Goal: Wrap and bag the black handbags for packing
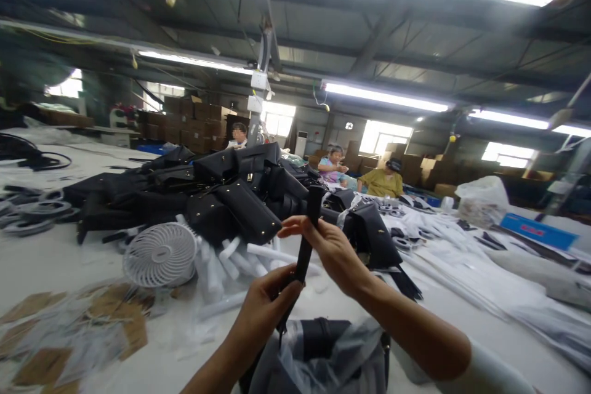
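Observation:
A black strap (308,235) stands nearly upright in front of me. My left hand (264,309) is closed round its lower part. My right hand (330,247) pinches it higher up, with fingers pressed on the strap just below its top end. Below my hands lies a dark bag (323,351) partly wrapped in clear plastic, and the strap's lower end runs down toward it. Whether the strap is attached to the bag is hidden by my left hand.
A heap of black bags (207,197) fills the white table (41,258) behind my hands. A small white fan (160,253) and white paper rolls (240,255) lie beside it. Cardboard pieces (69,326) lie at the left. Other people (383,180) sit far back.

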The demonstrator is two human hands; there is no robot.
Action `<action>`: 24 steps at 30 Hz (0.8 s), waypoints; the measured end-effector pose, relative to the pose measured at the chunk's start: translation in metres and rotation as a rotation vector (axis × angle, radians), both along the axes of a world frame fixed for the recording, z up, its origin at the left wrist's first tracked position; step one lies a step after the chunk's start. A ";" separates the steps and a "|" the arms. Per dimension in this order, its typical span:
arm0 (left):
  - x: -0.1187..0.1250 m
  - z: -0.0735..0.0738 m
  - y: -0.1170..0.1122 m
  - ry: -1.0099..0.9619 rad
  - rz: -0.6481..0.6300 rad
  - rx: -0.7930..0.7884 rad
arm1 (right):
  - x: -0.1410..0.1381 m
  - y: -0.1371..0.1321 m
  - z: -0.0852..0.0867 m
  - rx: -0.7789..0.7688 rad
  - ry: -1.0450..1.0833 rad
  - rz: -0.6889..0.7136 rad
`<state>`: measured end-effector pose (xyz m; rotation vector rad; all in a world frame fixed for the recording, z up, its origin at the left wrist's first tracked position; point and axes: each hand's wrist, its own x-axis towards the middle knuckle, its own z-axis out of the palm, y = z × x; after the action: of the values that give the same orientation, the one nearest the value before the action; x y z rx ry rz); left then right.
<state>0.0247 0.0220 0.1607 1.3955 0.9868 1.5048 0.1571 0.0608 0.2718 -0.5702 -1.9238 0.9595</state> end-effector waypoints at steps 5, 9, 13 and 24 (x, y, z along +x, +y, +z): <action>0.000 0.004 -0.001 -0.059 -0.019 -0.098 | 0.026 0.024 0.006 -0.371 0.566 -0.050; 0.003 0.007 0.002 0.035 -0.006 -0.031 | 0.046 0.027 -0.010 -0.484 0.593 -0.056; 0.009 0.005 0.004 0.165 -0.013 0.009 | 0.055 0.012 -0.035 -0.591 0.035 0.077; -0.012 0.006 -0.003 0.297 0.117 0.024 | 0.070 0.008 -0.031 -0.510 0.061 -0.108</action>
<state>0.0126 0.0186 0.1663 1.6352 1.2545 1.4211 0.2274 0.0686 0.2408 -0.9137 -1.5731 1.3887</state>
